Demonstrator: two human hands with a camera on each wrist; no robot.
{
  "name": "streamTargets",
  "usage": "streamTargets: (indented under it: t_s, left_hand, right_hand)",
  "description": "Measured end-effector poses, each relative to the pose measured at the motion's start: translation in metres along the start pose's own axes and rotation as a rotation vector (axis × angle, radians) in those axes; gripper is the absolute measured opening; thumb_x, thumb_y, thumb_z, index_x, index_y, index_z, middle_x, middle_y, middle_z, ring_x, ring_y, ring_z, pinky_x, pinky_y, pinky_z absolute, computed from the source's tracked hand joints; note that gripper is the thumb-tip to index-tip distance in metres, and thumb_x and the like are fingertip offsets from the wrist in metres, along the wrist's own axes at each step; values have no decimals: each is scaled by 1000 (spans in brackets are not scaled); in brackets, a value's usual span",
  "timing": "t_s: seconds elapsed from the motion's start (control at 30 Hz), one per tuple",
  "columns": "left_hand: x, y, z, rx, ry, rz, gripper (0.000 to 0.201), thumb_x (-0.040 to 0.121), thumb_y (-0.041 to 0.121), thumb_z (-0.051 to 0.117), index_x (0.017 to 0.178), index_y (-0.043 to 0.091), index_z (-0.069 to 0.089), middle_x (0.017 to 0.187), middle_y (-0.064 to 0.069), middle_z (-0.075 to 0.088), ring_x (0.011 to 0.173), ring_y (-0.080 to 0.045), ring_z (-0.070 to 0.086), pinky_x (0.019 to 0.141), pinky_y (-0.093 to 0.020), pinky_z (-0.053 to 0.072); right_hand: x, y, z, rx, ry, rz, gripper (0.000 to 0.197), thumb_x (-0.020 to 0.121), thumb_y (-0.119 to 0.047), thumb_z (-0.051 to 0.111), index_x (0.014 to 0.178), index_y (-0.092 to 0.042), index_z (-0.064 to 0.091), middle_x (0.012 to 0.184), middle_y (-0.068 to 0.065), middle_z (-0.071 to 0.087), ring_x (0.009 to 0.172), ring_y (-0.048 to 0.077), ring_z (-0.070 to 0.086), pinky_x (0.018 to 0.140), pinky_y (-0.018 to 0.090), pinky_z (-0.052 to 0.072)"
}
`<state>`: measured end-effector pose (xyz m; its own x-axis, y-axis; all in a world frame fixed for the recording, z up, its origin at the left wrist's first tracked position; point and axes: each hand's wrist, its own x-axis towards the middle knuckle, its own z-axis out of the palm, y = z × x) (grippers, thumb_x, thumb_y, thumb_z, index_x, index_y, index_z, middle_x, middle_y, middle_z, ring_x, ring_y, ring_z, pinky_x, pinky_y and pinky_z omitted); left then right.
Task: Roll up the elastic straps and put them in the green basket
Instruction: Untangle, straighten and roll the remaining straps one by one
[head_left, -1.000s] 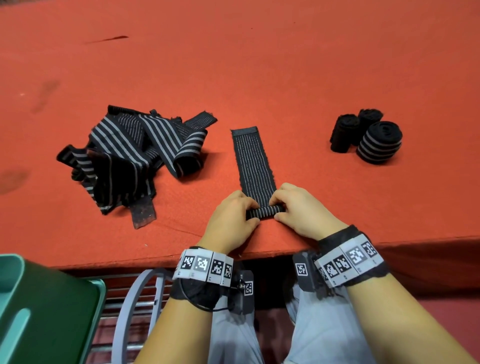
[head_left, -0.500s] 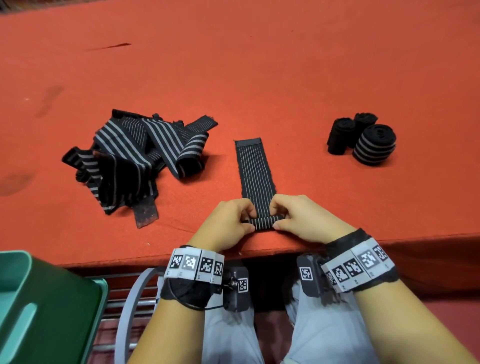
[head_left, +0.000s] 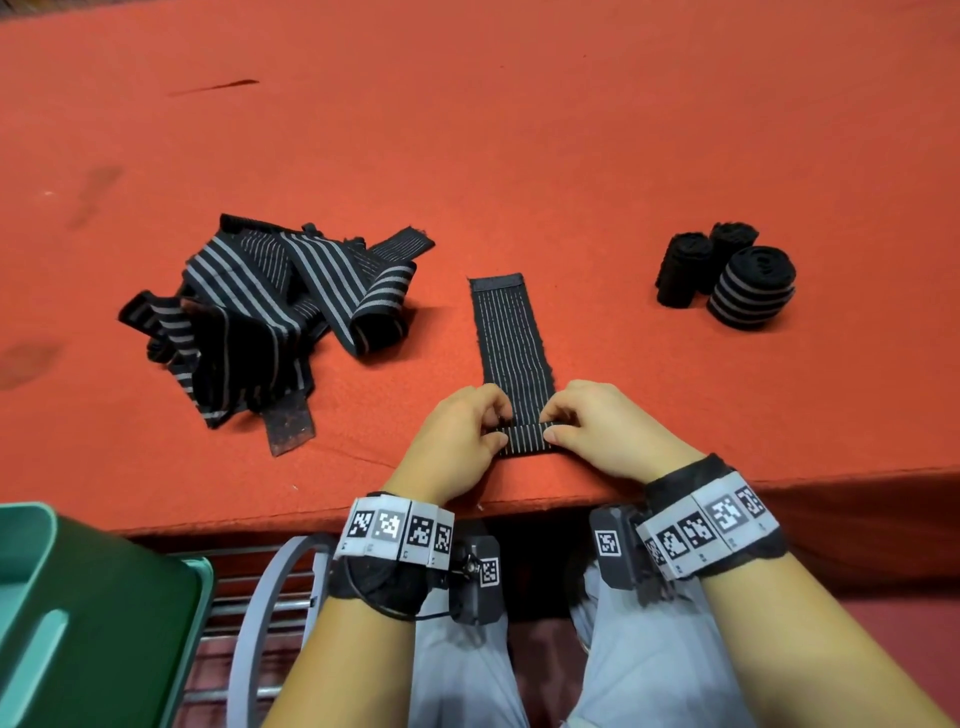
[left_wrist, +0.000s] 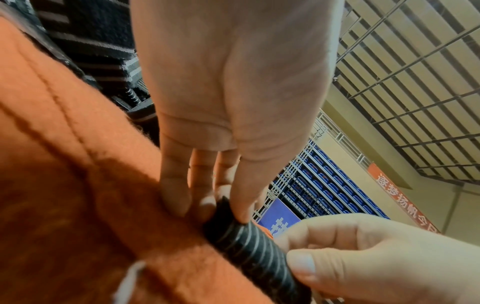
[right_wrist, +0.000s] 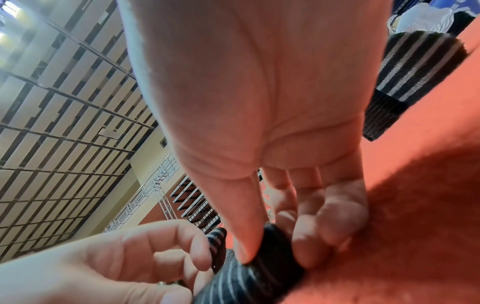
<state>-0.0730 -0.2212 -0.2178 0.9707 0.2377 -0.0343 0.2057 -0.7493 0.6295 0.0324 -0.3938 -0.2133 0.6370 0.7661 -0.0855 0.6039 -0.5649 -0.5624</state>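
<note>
A black elastic strap with thin grey lines lies flat on the red table, pointing away from me. Its near end is wound into a small roll. My left hand pinches the roll's left end between thumb and fingertips. My right hand pinches the right end the same way. A loose heap of striped straps lies to the left. Three rolled straps sit at the right. The green basket stands below the table's edge at lower left.
The table's front edge runs just under my wrists. A grey metal frame stands beside the basket. My knees in light trousers are under the table. Wide red cloth stretches beyond the straps.
Both hands have rolled the strap's near end forward a little, so the flat part is shorter. The view has tilted slightly.
</note>
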Motion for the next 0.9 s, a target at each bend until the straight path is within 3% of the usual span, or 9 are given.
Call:
streamTargets:
  t_s: [0.1,0.23,0.37,0.47,0.6,0.7,0.9]
  left_hand:
    - [0,0,2,14,19,16,17,84,16,71,92,29,65,92,12,51,88,-9,55,86,-35,48]
    - [0,-1,2,48,10,6,28,75,21,80,97,32,66,95,15,48,81,-5,52,84,-35,51]
    - [3,-2,4,102,13,4,29,82,23,75,110,28,69,99,13,47,95,-11,55,91,-37,48]
    - [4,-3,3,111,3,-2,28,89,24,69,117,24,68,101,13,47,100,-12,55,95,-38,46]
    - [6,-2,3,94,16,-1,23,90,23,65,112,28,61,101,10,51,97,-13,55,91,-39,47]
    - [4,0,2,97,24,7,27,86,23,70,109,30,57,100,10,51,90,-9,51,85,-33,47]
    - [6,2,1,92,22,-19,22,85,22,72,103,30,62,95,11,55,92,-12,54,80,-29,41]
  right_hand:
    - [0,-1,0,76,22,3,15,89,-22,69,99,-25,60,88,-6,59,80,12,55,73,31,44]
    - [3,-1,4,42,37,23,10,91,-22,65,92,-26,56,88,-7,53,85,15,52,73,32,38]
    - [5,-1,6,7,73,17,6,93,-24,62,95,-26,57,93,-7,49,92,17,52,82,37,43]
    - [5,-1,6,-17,37,4,19,87,-27,70,100,-28,56,100,-8,48,92,16,52,84,36,44]
    - [8,-1,5,-45,34,9,29,83,-21,74,107,-27,59,106,-9,48,89,13,51,83,33,45]
    - [11,-3,4,-65,41,-4,26,85,-19,72,109,-24,63,105,-9,49,95,14,52,86,32,44]
    - [8,-6,2,-54,71,0,24,86,-20,71,109,-25,63,104,-7,60,100,16,55,90,35,45]
